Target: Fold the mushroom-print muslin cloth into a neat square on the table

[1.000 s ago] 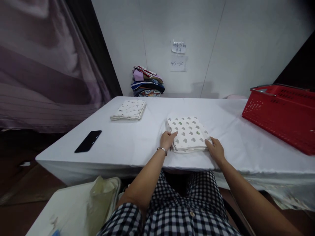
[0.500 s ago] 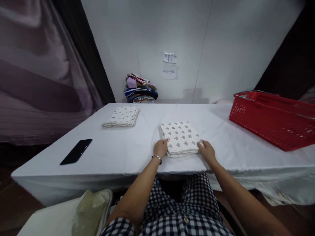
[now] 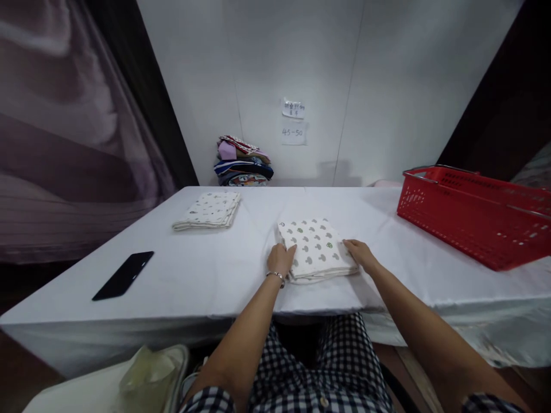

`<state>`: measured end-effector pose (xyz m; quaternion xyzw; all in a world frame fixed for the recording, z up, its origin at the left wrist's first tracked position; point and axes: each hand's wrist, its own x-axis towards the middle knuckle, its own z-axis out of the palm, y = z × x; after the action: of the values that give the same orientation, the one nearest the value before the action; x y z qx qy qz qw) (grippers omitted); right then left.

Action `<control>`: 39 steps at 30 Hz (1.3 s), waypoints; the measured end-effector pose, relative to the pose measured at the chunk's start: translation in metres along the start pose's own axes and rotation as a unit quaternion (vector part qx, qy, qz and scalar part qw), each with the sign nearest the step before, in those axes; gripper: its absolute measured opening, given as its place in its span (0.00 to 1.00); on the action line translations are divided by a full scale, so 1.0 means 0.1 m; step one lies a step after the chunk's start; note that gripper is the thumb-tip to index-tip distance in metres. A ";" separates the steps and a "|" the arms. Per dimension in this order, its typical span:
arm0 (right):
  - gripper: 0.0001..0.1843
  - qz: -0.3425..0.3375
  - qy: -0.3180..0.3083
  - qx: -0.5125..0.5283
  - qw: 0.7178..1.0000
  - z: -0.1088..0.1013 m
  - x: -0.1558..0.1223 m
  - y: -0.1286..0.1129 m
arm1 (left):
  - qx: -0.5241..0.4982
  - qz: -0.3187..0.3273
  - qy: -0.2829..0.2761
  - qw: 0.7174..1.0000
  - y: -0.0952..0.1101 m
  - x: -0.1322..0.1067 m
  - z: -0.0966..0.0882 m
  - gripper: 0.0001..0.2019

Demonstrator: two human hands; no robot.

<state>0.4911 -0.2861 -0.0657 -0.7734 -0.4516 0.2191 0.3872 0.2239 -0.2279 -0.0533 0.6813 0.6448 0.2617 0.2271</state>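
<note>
A folded white cloth [image 3: 316,246] with grey mushroom-like prints and a few green marks lies flat before me on the white-covered table [image 3: 224,275]. My left hand [image 3: 280,259], with a bracelet at the wrist, grips its left edge, thumb on top. At the right edge, my right hand [image 3: 360,254] pinches the cloth between thumb and fingers; the fingers underneath are partly hidden. Farther back on the left rests a second folded white cloth [image 3: 210,209] with small dark prints, touched by neither hand.
A black phone [image 3: 124,275] lies at the table's left. The red basket [image 3: 469,221] stands on the right. Behind the far edge is a pile of folded fabrics [image 3: 243,162]. Paper notes [image 3: 294,132] hang on the wall. A pale bag [image 3: 148,376] sits below at left.
My right hand has slid up along the cloth's right edge, away from the near corner. My left thumb now covers the red mark. The view has tilted slightly.
</note>
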 end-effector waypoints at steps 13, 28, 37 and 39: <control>0.23 -0.041 0.009 -0.046 0.998 0.21 0.11 0.13 | -0.073 -0.013 0.003 0.997 -0.17 -0.07 0.10 0.14; 0.27 -0.083 -0.023 -0.133 0.987 0.13 0.13 0.07 | -0.164 -0.072 0.017 0.984 -0.24 -0.05 0.12 0.08; 0.26 -0.130 -0.031 -0.159 0.978 0.21 0.05 0.12 | -0.236 -0.089 -0.002 0.968 -0.28 -0.09 0.08 0.09; 0.25 -0.135 -0.030 -0.153 0.978 0.21 0.04 0.12 | -0.244 -0.084 -0.006 0.966 -0.29 -0.19 0.04 0.13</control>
<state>0.4845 -0.2777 -0.0876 -0.7484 -0.5916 0.1163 0.2764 0.2043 -0.2452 -0.0764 0.5499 0.6153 0.3870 0.4113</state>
